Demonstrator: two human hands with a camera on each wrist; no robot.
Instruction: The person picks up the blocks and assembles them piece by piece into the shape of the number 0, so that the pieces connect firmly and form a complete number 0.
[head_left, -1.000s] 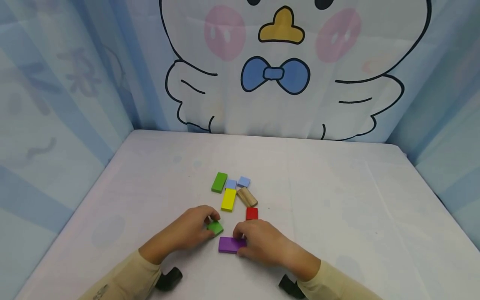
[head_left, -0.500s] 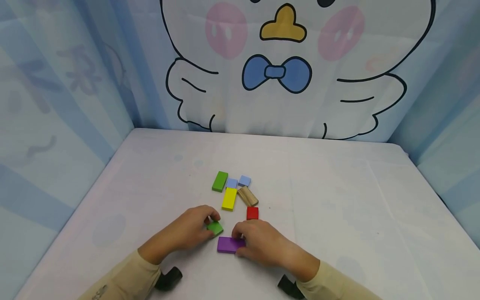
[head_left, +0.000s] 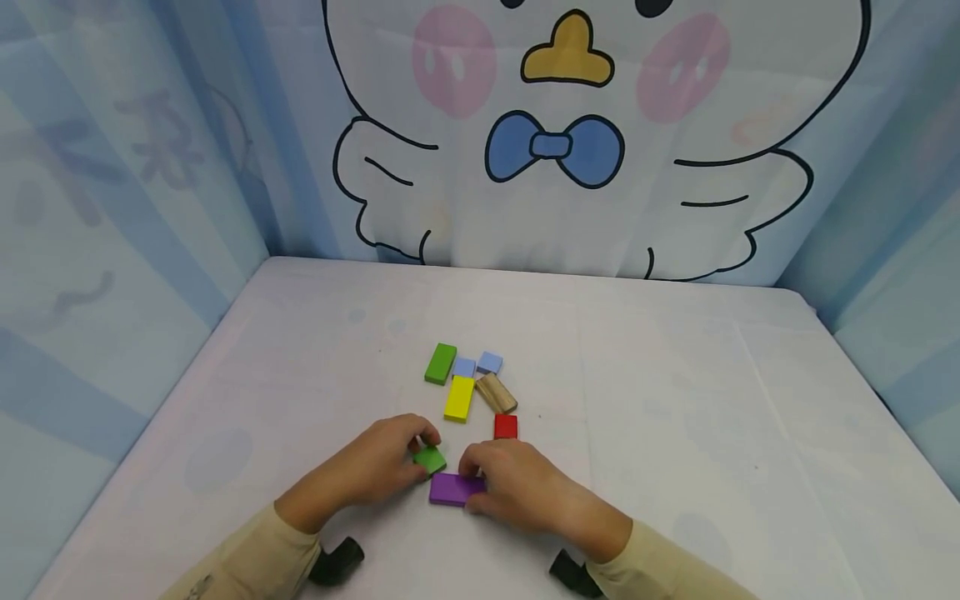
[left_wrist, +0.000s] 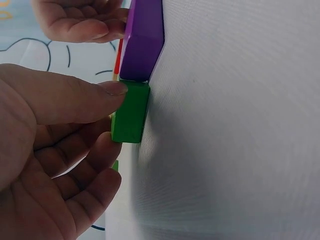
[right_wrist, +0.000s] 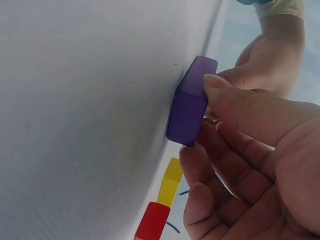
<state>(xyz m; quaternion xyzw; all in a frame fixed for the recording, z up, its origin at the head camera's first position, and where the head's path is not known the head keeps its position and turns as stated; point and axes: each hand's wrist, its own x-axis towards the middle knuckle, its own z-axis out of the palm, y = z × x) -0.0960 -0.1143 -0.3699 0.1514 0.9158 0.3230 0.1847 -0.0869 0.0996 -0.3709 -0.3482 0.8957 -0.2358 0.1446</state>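
Observation:
My left hand (head_left: 382, 460) pinches a small light green block (head_left: 430, 459) between thumb and fingers on the white table. In the left wrist view the green block (left_wrist: 131, 111) lies flat, its end right at the end of the purple block (left_wrist: 144, 42). With thumb and fingers my right hand (head_left: 521, 487) holds the long purple block (head_left: 452, 489) by its right end, which the fingers partly hide. A red block (head_left: 506, 426) lies just beyond the right hand's knuckles. The right wrist view shows the thumb on the purple block's (right_wrist: 189, 116) edge.
Farther back lie a yellow block (head_left: 459, 399), a brown wooden half-round block (head_left: 497, 392), a darker green block (head_left: 440, 363) and two light blue blocks (head_left: 490, 362). The white table (head_left: 675, 400) ends at a printed curtain (head_left: 551, 217).
My right hand has slid the purple block slightly left, toward the green block. The left hand has stayed nearly still with its block.

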